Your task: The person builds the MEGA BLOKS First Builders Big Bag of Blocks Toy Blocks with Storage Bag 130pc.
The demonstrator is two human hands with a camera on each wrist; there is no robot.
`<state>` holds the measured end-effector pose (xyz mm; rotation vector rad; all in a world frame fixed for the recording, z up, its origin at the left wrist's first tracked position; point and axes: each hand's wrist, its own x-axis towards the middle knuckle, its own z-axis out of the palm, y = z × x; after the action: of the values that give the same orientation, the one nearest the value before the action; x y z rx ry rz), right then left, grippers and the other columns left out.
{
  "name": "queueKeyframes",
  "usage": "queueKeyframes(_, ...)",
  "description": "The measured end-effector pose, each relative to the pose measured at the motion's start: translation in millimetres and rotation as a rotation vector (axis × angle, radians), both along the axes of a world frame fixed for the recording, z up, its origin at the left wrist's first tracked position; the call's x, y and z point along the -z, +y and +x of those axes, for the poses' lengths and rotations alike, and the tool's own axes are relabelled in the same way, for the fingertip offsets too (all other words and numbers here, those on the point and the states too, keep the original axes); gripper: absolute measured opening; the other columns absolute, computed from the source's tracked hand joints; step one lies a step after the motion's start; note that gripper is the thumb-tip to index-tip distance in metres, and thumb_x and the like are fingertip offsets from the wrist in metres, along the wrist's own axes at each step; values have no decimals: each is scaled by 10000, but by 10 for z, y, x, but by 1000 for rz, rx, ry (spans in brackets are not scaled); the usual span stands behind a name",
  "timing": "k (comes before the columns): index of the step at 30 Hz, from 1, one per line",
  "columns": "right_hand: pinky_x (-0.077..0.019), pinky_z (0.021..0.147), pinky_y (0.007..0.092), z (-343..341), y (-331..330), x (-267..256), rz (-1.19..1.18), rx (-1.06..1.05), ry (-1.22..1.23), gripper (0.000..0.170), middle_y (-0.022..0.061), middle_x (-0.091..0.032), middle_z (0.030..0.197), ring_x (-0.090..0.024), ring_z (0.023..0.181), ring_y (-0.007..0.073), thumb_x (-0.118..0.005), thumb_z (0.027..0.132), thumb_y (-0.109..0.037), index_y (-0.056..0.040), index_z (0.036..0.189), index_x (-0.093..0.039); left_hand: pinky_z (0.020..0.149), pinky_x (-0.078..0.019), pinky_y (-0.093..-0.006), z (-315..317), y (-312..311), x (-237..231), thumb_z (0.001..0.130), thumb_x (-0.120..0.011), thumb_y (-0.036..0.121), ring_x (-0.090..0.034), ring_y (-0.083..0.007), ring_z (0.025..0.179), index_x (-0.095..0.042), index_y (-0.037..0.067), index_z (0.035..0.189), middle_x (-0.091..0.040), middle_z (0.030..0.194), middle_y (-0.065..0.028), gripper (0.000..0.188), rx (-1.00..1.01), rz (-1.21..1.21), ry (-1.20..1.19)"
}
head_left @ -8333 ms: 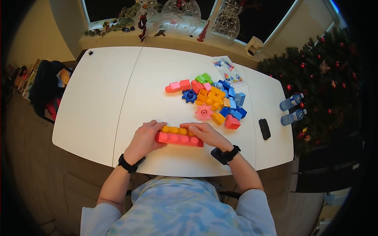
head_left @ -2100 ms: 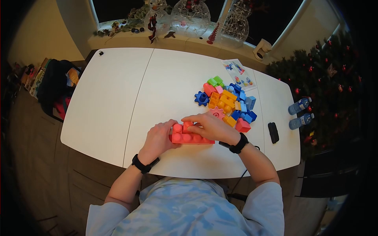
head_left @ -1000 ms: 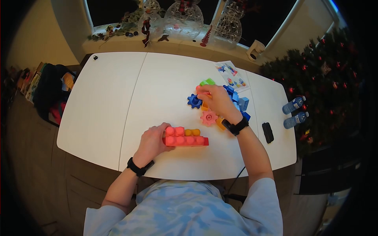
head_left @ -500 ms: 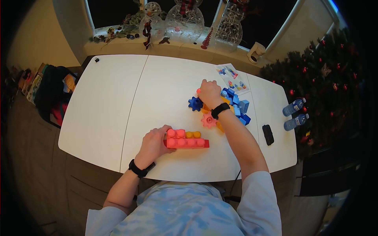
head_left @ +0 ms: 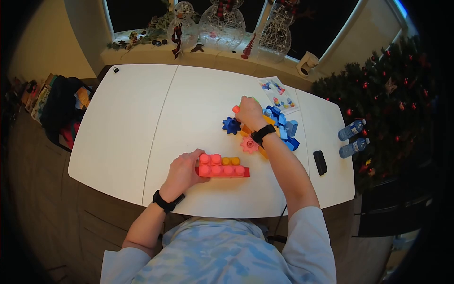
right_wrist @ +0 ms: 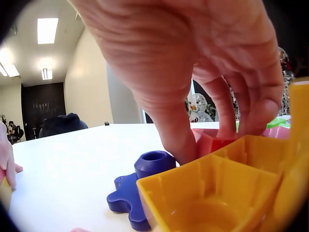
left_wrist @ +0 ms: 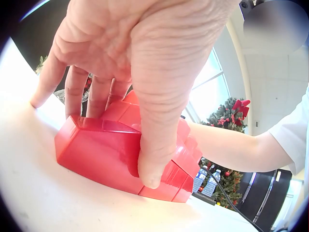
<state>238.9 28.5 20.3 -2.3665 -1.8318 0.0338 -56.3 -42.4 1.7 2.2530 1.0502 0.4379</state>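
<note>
My left hand (head_left: 182,174) grips the left end of a red and pink block assembly (head_left: 223,171), with yellow studs (head_left: 231,161) showing at its back right. In the left wrist view the thumb presses the near side of the red blocks (left_wrist: 96,150), fingers on the far side. My right hand (head_left: 250,113) is at the back left of the block pile, its thumb and fingers around a red block (right_wrist: 205,141). Beside it are a blue gear (head_left: 231,125), a pink gear (head_left: 249,144) and a yellow block (right_wrist: 217,188).
Blue blocks (head_left: 292,128) lie at the pile's right side. A printed sheet (head_left: 280,94) lies behind it. A black case (head_left: 320,162) and two water bottles (head_left: 352,130) are at the right of the white table (head_left: 113,142).
My right hand has gone from the assembly to the pile and taken hold of a red block. Pink blocks now cover part of the yellow row. The left hand keeps its hold.
</note>
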Motion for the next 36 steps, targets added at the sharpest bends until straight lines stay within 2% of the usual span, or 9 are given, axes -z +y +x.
queueKeyframes(3, -599, 798, 421, -115, -207, -442, 130, 12, 166, 424, 201, -740, 981, -736, 916, 344, -824, 769, -181, 24, 1103, -664, 823, -567, -435, -3, -3, 4, 585, -960, 214, -693, -345, 925, -624, 107, 1186, -719, 1000, -130, 697, -3, -2, -14)
queueKeyframes(5, -587, 741, 375, -215, -526, -682, 225, -134, 641, 439, 156, -740, 931, -737, 811, 264, -834, 771, -187, -8, 1119, -635, 820, -568, -434, -11, -1, -15, 586, -959, 210, -692, -345, 921, -625, 108, 1182, -718, 996, -129, 691, -2, -6, -18)
queueKeyframes(7, -573, 713, 326, -273, -798, -634, 166, -232, 816, 410, 126, -735, 912, -723, 780, 198, -829, 778, -162, -29, 1111, -631, 816, -569, -430, 2, -1, -23, 583, -960, 207, -692, -340, 913, -626, 109, 1177, -717, 990, -126, 689, -6, -12, 8)
queueKeyframes(9, -574, 727, 300, -324, -1029, -573, 92, -256, 805, 368, 124, -736, 911, -728, 795, 168, -808, 814, -128, -19, 1116, -629, 817, -569, -431, 2, 1, 5, 582, -960, 206, -693, -340, 914, -627, 110, 1175, -717, 990, -126, 686, -1, -5, -8)
queueKeyframes(11, -581, 754, 306, -317, -1148, -388, 46, -379, 819, 357, 116, -739, 899, -739, 808, 185, -802, 840, -125, -16, 1137, -636, 817, -569, -431, 5, 2, 32, 582, -960, 206, -693, -339, 915, -629, 110, 1172, -717, 990, -127, 684, 0, 3, -24)
queueKeyframes(16, -583, 788, 320, -375, -1245, -308, -41, -388, 770, 324, 141, -758, 916, -754, 851, 222, -804, 865, -158, 6, 1123, -698, 799, -571, -472, -9, 0, 35, 586, -955, 196, -685, -363, 929, -619, 134, 1202, -719, 979, -128, 704, -4, 4, -25)
queueKeyframes(21, -566, 748, 286, -446, -1273, -365, -91, -412, 729, 280, 124, -764, 900, -737, 806, 162, -730, 954, -177, 1, 1170, -728, 799, -571, -473, 0, 11, 74, 586, -957, 200, -686, -363, 925, -618, 132, 1204, -714, 966, -133, 708, 3, 26, -23)
queueKeyframes(27, -531, 712, 313, -448, -1252, -400, -119, -503, 652, 224, 95, -752, 824, -716, 727, 175, -711, 944, -198, -33, 1089, -757, 800, -570, -473, -1, 7, 61, 584, -961, 207, -683, -367, 925, -619, 127, 1207, -711, 953, -136, 715, 1, 16, -19)
queueKeyframes(36, -507, 723, 318, -431, -1147, -356, -197, -462, 664, 157, 55, -758, 807, -717, 786, 172, -723, 918, -203, -48, 941, -733, 818, -573, -433, 13, -2, 26, 571, -970, 216, -698, -349, 916, -622, 97, 1180, -725, 991, -132, 711, -1, 20, -13)
